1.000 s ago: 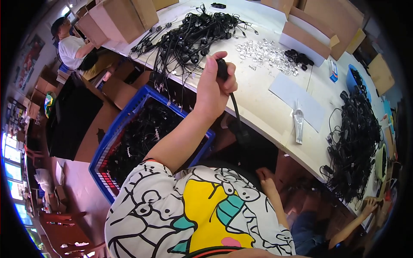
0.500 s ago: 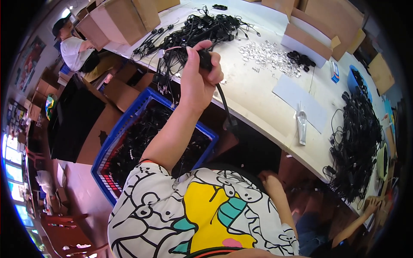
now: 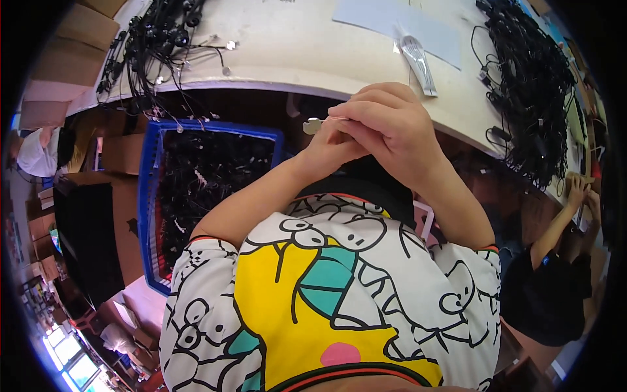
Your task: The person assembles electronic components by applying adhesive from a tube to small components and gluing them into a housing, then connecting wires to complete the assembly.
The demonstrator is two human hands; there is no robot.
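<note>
My left hand and my right hand meet in front of my chest, just off the table's near edge. A small, flat, shiny piece with a rounded end sticks out at the left hand's closed fingers. The right hand's fingers are bent and pressed together against the left; what they pinch is hidden. No black cable shows between the hands. Past them on the table lies a clear packet of slim pale pieces. Black cables with small shiny ends hang over the table edge at the left.
Below the table edge stands a blue crate filled with dark cables. More black cables are heaped at the right of the white table, near a pale sheet. Cardboard boxes line the left; another person sits at right.
My left hand has come down from the table to my chest, and the black cable it held is out of sight. My right hand has risen from my lap to meet it. The view has shifted.
</note>
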